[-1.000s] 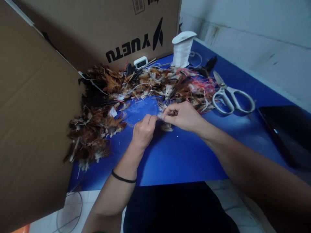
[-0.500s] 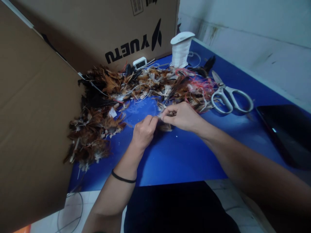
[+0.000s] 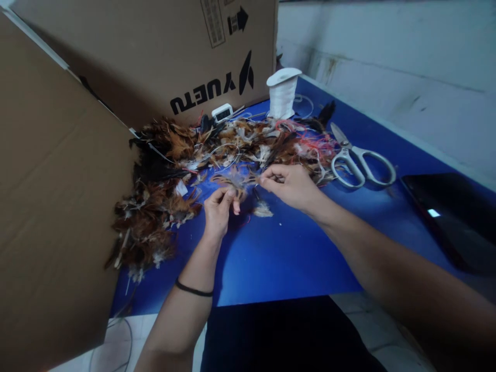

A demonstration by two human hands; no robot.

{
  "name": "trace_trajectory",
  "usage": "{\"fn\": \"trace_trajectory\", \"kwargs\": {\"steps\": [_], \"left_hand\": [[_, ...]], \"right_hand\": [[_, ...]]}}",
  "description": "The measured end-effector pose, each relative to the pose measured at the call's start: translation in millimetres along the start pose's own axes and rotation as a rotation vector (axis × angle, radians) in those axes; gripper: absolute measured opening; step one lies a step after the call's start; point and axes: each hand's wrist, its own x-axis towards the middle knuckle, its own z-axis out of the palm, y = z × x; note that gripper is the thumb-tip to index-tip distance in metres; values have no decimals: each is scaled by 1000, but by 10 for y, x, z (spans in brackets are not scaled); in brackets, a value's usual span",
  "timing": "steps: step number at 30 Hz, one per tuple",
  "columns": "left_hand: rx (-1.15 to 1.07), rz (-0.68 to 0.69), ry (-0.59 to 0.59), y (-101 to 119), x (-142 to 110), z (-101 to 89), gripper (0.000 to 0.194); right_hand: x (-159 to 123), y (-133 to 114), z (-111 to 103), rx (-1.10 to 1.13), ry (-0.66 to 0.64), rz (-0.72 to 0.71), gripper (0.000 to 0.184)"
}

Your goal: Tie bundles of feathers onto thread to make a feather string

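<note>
Above the blue table, my left hand (image 3: pixel 219 207) pinches a small bunch of brown feathers (image 3: pixel 234 180) between thumb and fingers. My right hand (image 3: pixel 291 185) is also closed in a pinch, its fingertips at the right end of the same bunch. A pale loose feather (image 3: pixel 263 209) lies on the table just below and between the hands. Heaped brown, black and white feathers (image 3: pixel 149 222) curve around the left and far side of the hands. Red strings (image 3: pixel 315 147) are tangled in the heap's right part.
Silver-handled scissors (image 3: pixel 358 164) lie right of the heap, with a dark phone or tablet (image 3: pixel 445 222) nearer the right edge. At the back stand a white spool of cord (image 3: pixel 282 95) and a small white digital timer (image 3: pixel 222 112). Cardboard panels (image 3: pixel 127 57) wall off the left and back.
My left hand has turned and moved slightly left, away from the right, showing the brown feathers between them. The pale feather below is now in plain view. The camera view has shifted slightly.
</note>
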Motion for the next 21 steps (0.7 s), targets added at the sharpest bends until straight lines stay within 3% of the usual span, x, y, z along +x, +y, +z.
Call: {"fn": "trace_trajectory", "kwargs": {"steps": [4,10,21], "left_hand": [[-124,-56,49,26,24,2,31],[-211,-92,83,63,50,-14,34],[-199,-108,96,57,50,-12,33]], "right_hand": [[6,17,-42,-89,-162,-16,12],[1,5,-134,-415,-414,-67,17],[-32,46,-44,-629,-465,-91,7]]}}
